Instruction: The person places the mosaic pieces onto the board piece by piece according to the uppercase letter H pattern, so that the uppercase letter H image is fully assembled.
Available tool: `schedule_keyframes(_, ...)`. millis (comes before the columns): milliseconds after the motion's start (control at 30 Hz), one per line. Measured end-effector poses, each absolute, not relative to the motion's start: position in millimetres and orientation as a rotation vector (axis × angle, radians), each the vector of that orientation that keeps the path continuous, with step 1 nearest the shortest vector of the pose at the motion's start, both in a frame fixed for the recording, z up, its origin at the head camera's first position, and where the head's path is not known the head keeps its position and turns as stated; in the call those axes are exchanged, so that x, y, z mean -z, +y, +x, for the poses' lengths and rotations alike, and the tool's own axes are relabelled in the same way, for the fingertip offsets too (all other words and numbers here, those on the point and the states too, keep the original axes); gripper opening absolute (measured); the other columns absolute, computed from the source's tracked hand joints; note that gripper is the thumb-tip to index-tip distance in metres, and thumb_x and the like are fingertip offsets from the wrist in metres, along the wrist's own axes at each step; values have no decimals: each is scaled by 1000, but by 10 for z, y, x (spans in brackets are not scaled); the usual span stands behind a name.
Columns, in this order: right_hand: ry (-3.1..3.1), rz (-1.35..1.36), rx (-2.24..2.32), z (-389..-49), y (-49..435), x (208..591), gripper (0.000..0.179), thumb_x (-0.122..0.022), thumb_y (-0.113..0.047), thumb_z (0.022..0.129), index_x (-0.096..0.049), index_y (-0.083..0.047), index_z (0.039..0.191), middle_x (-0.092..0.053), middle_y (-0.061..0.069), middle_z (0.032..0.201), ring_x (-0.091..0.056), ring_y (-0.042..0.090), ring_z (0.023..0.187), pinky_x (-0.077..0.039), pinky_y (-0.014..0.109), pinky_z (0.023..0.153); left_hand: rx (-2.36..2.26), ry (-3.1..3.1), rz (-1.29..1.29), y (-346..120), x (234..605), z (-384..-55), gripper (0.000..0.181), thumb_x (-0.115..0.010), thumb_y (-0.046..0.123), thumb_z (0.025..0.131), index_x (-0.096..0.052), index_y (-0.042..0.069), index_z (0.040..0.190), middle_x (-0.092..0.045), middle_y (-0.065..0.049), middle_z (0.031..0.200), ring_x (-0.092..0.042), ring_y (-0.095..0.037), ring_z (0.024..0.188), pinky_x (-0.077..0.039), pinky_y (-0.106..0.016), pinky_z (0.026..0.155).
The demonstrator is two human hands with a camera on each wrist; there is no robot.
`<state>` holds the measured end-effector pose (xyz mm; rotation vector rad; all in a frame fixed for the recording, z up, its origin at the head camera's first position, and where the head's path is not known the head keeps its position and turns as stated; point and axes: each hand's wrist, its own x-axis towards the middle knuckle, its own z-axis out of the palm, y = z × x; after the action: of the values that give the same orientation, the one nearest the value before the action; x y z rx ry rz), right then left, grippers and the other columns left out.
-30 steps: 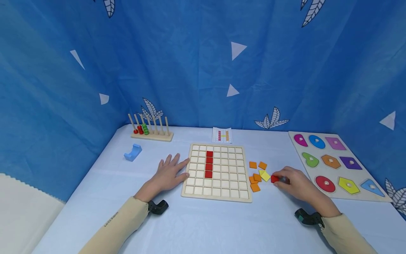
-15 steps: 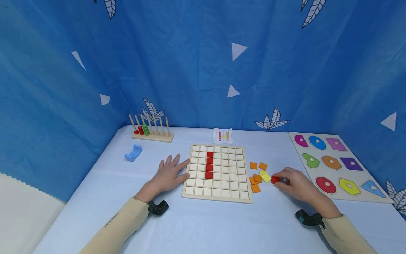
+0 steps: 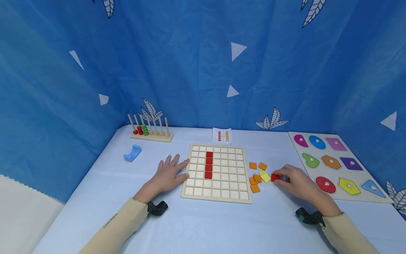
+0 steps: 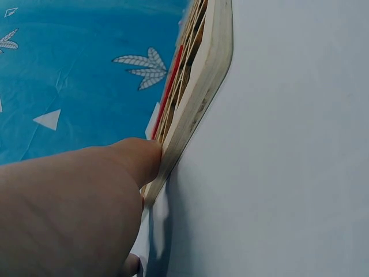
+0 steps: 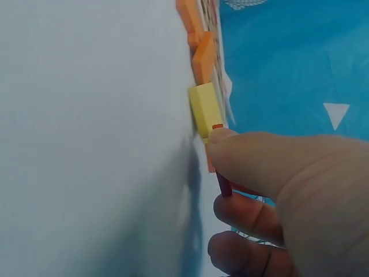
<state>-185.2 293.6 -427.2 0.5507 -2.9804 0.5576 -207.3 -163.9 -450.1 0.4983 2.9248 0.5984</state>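
On the table lies a square wooden grid board (image 3: 219, 200) with a column of several red tiles (image 3: 208, 168) in its cells. My left hand (image 3: 166, 175) lies with spread fingers at the board's left edge; in the left wrist view the thumb (image 4: 144, 158) touches that side. To the right of the board, my right hand (image 3: 295, 180) pinches a red tile (image 3: 274, 177) between thumb and fingers. The right wrist view has this red tile (image 5: 223, 184) on edge, close to the yellow tiles (image 5: 204, 107). Loose orange tiles (image 3: 252, 165) lie between the board and that hand.
Behind the board is a printed pattern card (image 3: 222, 135). A bead-and-peg stand (image 3: 158, 137) and a blue curved block (image 3: 132, 153) are at the left. A knobbed shape puzzle (image 3: 323, 165) lies at the right. A blue curtain (image 3: 196, 70) hangs behind the table.
My right hand has risen very slightly in the head view, with the red tile still pinched. The left hand and the board have stayed in place.
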Motion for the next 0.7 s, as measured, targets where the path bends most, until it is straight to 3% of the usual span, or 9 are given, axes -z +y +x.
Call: schedule_keyframes(700, -2985, 816, -588, -2118, 2286, 4112, 27, -81, -18, 87, -78, -6, 111, -66, -2, 89, -50, 7, 71, -47, 18, 59, -580, 2922, 461, -1628, 4502, -2076, 63, -55, 44, 102, -40, 20, 158, -23, -25, 168, -10, -55, 155, -9, -75, 119)
